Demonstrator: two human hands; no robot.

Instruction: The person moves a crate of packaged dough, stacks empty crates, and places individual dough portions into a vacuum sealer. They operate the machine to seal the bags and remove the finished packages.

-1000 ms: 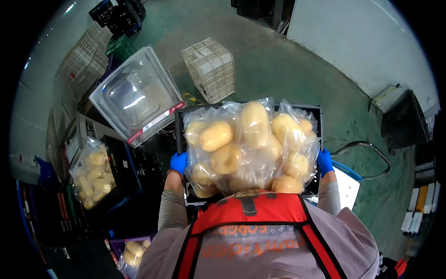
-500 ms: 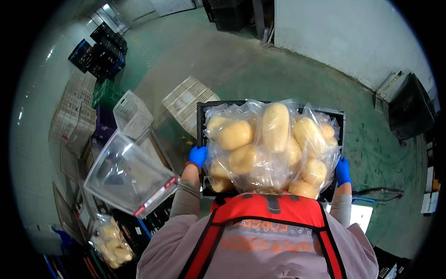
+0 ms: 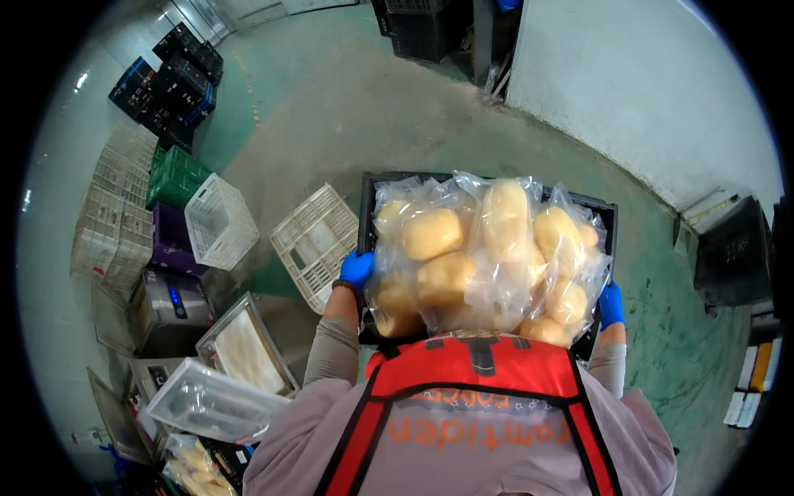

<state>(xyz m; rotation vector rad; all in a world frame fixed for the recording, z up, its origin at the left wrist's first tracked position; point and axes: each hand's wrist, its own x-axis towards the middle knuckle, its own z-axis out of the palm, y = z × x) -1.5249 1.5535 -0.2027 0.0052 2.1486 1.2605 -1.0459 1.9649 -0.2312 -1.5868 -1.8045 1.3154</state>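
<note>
A black crate point(image 3: 367, 211) is in front of my body, filled above its rim with clear plastic bags point(image 3: 496, 281) of pale yellow, peeled potatoes point(image 3: 432, 235). My left hand point(image 3: 357, 270), in a blue glove, grips the crate's left side. On the opposite side my right hand point(image 3: 611, 304), also blue-gloved, is closed on the crate's edge. The fingers of both hands are partly hidden by the crate walls. The near end of the crate is covered by my chest and the red straps.
Left of the crate, a white slatted crate point(image 3: 318, 248) lies on the green floor, with a white basket point(image 3: 222, 221) and a clear plastic bin point(image 3: 217, 403) nearby. Black crates point(image 3: 169, 87) are stacked far left. A black wheeled bin point(image 3: 732, 256) stands by the right wall.
The clear bin, white basket and slatted crate have shifted left and downward in view as I moved forward. Both hands keep their hold on the loaded crate.
</note>
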